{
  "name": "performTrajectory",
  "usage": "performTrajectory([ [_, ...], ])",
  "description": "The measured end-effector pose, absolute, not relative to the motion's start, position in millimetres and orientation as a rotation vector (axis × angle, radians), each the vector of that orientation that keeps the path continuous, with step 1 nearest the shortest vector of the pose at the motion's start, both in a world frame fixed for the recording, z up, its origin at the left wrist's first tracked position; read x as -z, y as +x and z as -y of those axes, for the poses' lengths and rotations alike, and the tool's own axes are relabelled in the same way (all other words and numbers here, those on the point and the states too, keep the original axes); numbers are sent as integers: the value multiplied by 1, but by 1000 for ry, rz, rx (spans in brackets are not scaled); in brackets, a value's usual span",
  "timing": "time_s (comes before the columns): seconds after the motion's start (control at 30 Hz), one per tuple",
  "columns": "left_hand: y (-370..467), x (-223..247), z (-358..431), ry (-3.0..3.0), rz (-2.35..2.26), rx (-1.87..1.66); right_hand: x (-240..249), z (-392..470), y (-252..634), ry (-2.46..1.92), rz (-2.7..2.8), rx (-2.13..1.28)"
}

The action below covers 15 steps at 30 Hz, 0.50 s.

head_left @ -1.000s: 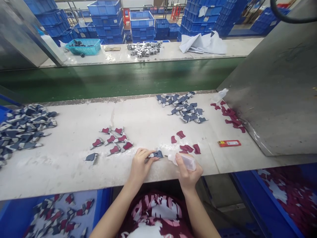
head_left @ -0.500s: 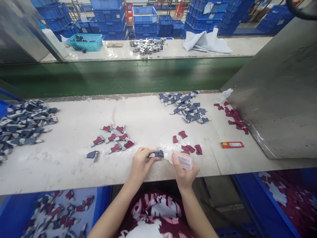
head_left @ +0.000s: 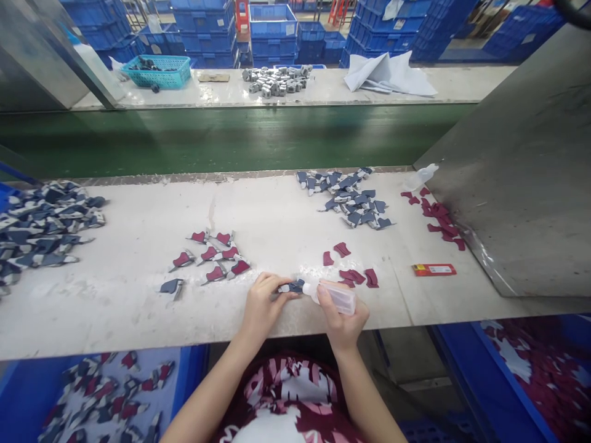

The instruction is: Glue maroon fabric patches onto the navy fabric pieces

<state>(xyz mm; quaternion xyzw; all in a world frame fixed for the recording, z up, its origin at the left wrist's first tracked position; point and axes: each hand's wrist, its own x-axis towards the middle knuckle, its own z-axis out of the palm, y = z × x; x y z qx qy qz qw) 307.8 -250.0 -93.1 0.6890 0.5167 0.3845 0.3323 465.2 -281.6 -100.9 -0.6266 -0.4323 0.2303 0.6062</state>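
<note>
Between the fingers of my left hand [head_left: 264, 306] is a small dark blue and grey plastic part [head_left: 292, 287], held just above the worktable [head_left: 138, 320]. My right hand [head_left: 344, 317] is wrapped round a clear squeeze bottle [head_left: 339, 298], tilted so that its white nozzle end meets the part. Whether any liquid comes out is too small to tell. Several maroon pieces [head_left: 351, 277] lie just beyond my right hand. Left of my left hand are several grey parts with maroon pieces on them [head_left: 215, 253], and one blue and grey part [head_left: 172, 286] without maroon.
Piles of blue and grey parts lie at the far left [head_left: 50, 227] and back right [head_left: 353, 200]. A red box [head_left: 434, 270], another clear bottle [head_left: 421, 177] and a metal panel [head_left: 521, 172] are at right. Blue bins [head_left: 191, 375] stand below the table edge.
The bottle in my right hand has shifted slightly left, its nozzle end closer against the part. My left hand has hardly moved. The camera view has shifted a little.
</note>
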Motion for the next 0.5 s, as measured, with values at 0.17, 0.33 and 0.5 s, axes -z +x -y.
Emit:
performTrajectory([
  [0.17, 308, 94, 250, 1802, -1357, -1009, 101, 283, 466, -1451, 1017, -572],
  [0.33, 308, 94, 250, 1815, -1354, -1010, 102, 283, 468, -1441, 1021, -587],
  [0.5, 307, 94, 250, 1829, -1356, -1002, 98, 284, 469, -1432, 1031, -575],
])
